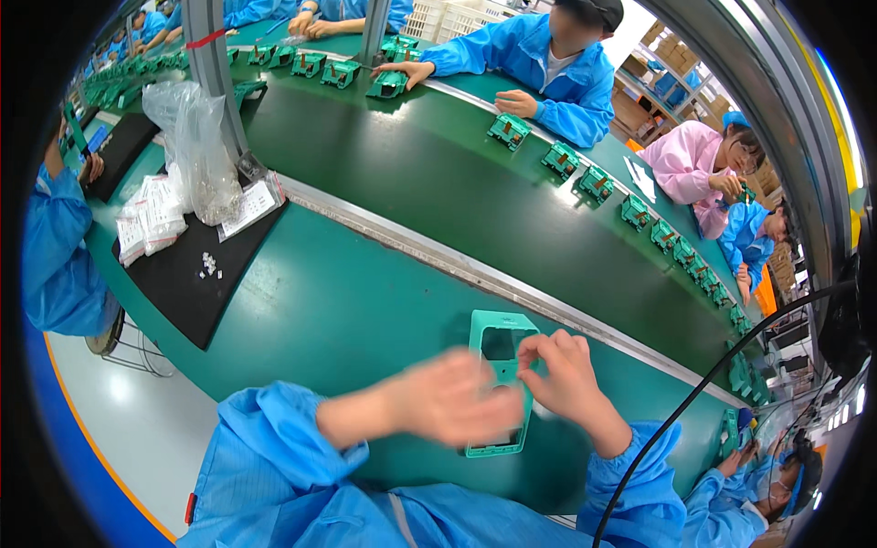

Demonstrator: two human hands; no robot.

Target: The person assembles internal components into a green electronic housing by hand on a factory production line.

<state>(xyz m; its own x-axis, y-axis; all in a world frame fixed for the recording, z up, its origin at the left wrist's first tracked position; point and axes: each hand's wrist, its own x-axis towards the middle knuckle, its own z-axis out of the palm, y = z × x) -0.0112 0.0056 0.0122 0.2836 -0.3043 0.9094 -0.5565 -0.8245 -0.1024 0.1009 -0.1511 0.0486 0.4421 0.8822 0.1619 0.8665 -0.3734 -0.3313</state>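
Two bare hands work over a green plastic housing (pixel 503 372) that lies on the near part of the green table (pixel 347 301), right in front of the person in the blue smock. It is a long frame with an opening at its upper end and a crossbar below that; much of its lower half is hidden from me. The left hand (pixel 457 399) is a blur across the housing's left side, so I cannot tell how far its fingers are parted or whether they have hold of anything. The right hand (pixel 568 376) is at the housing's right edge, fingers curled, thumb and forefinger drawn close together; whether something tiny sits between them, I cannot tell. Off to the left, a black mat (pixel 206 297) carries a clear plastic bag (pixel 196 137), some flat packets (pixel 151 215) and a small scatter of white pieces (pixel 210 266). Beyond a metal rail (pixel 438 265) runs a dark green belt (pixel 384 173), with a row of green units (pixel 559 159) along its far side. Across it, a co-worker in blue (pixel 521 59) rests one hand on another green unit (pixel 388 84).
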